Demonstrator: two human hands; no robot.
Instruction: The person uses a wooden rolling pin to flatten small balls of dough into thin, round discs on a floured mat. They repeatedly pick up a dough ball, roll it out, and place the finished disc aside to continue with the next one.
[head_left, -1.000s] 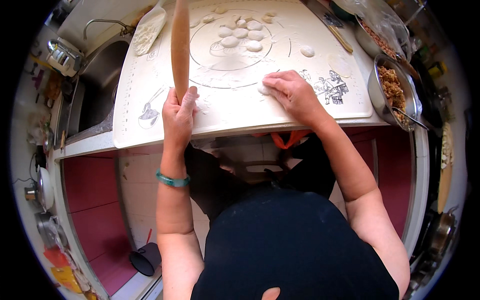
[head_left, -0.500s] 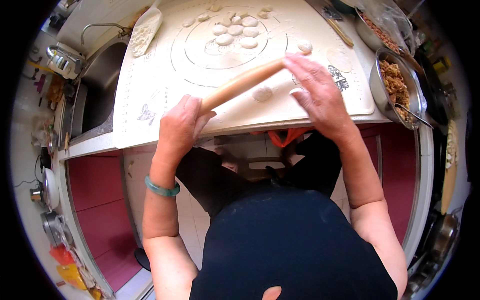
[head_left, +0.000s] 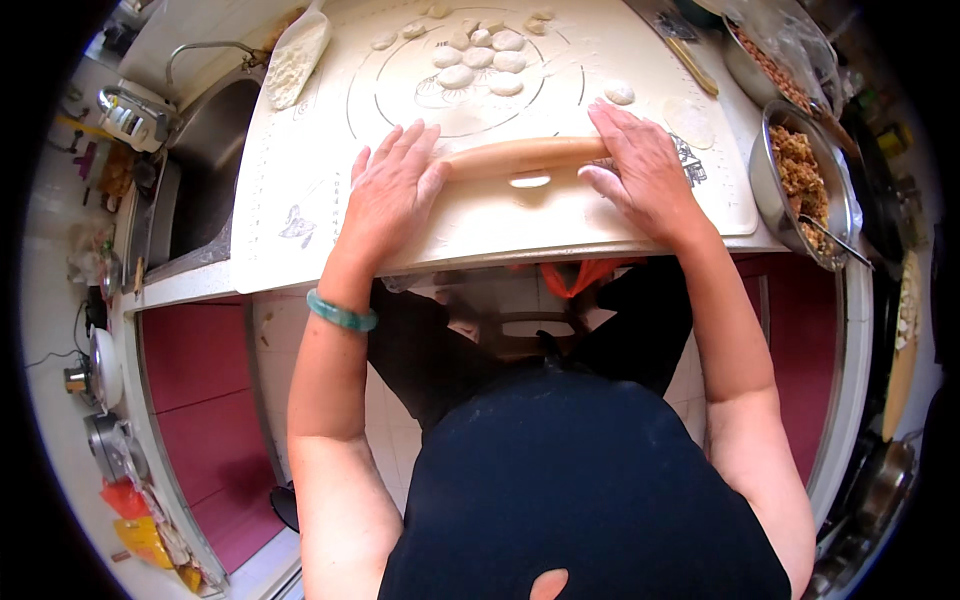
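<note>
A wooden rolling pin [head_left: 522, 153] lies crosswise on the cream mat [head_left: 300, 170], over a small piece of dough [head_left: 530, 181] partly hidden beneath it. My left hand [head_left: 392, 188] is at the pin's left end, open, its fingers stretched forward and its palm low on it. My right hand [head_left: 645, 175] is open on the pin's right end, fingers extended and thumb apart. Beyond the pin sits a group of several floured dough rounds [head_left: 479, 58], with a single round [head_left: 619, 92] near my right fingertips and a thin flat disc [head_left: 688, 120] to the right.
A white flour scoop [head_left: 295, 62] rests at the mat's upper left, beside the steel sink [head_left: 203, 170] and tap. A steel bowl of chopped filling [head_left: 800, 170], another bowl [head_left: 760, 75] and a wooden-handled utensil [head_left: 690, 65] stand at the right. The counter edge [head_left: 190, 285] runs along the front.
The pin has gone from upright in my left hand, through a diagonal, to lying crosswise on the dough. My right hand has left the dough for the pin's end; both hands have flattened out.
</note>
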